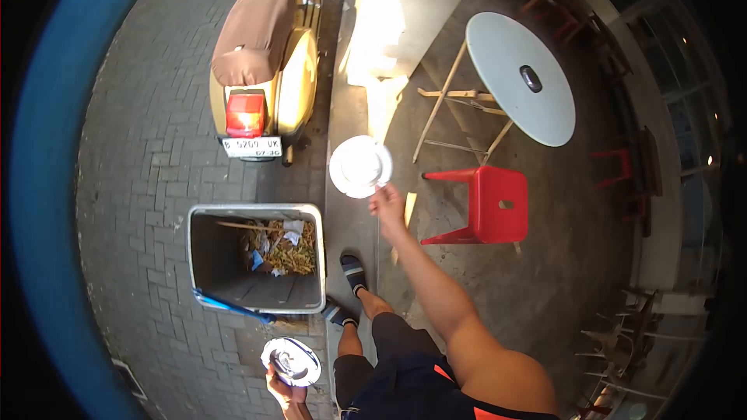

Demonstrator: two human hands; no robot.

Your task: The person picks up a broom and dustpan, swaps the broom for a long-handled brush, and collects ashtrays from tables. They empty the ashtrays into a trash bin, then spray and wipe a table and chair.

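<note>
My right hand (pixel 385 206) is stretched out ahead and grips the edge of a round white plate (pixel 348 171), which catches bright sunlight. My left hand (pixel 288 394), low at the left, is closed on a second white plate (pixel 309 351) with a dark bluish rim. Something shiny lies in the middle of that plate, too small to make out. Between the two hands, to the left of my feet, stands an open grey bin (pixel 220 260) holding yellowish scraps, crumpled paper and a thin stick.
A broom with a blue handle (pixel 233 307) leans along the bin's near side. A parked scooter (pixel 257 39) stands beyond the bin. To the right are a red stool (pixel 502 206) and a round white folding table (pixel 506 62) with a dark object (pixel 531 78) on it.
</note>
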